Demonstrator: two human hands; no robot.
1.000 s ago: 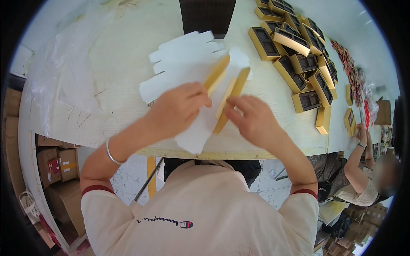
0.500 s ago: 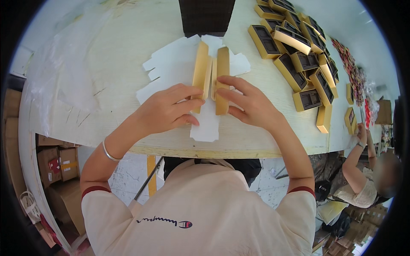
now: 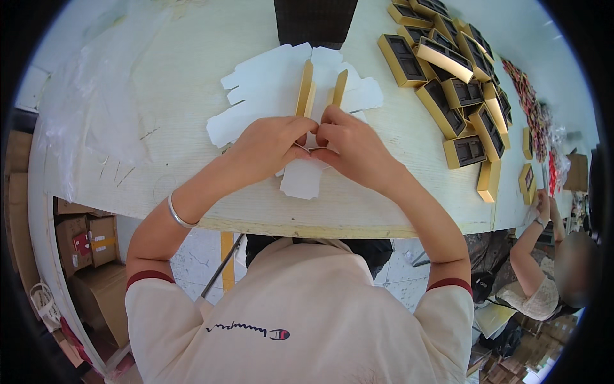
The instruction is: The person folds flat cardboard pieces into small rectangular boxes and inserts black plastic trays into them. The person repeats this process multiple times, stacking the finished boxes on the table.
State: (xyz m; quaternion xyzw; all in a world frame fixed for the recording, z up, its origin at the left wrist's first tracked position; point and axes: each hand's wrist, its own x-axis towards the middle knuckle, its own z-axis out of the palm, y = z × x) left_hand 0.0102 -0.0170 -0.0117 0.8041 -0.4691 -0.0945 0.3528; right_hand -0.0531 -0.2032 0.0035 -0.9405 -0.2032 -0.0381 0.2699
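In the middle of the table lies a flat white cardboard box blank (image 3: 265, 80) with notched flaps. Two narrow gold panels (image 3: 305, 89) stand up from it, side by side and slightly apart. My left hand (image 3: 272, 141) is closed, its thumb and fingers pinching the near end of the left gold panel. Opposite it, my right hand (image 3: 355, 144) pinches the near end of the right panel, its fingertips almost meeting the left ones. The exact folds between the fingertips are hidden. A white end flap (image 3: 302, 179) sticks out toward me below both hands.
A dark upright block (image 3: 315, 22) stands just beyond the cardboard. Several gold boxes with black inserts (image 3: 441, 109) are heaped on the right. Clear plastic film (image 3: 89, 109) lies at left. A co-worker's hand (image 3: 543, 208) is at the far right, beside red items.
Both hands have come together at the near end of the gold panels and closed on it. The near white flap now shows shorter, and the panels' near parts are covered by my fingers.
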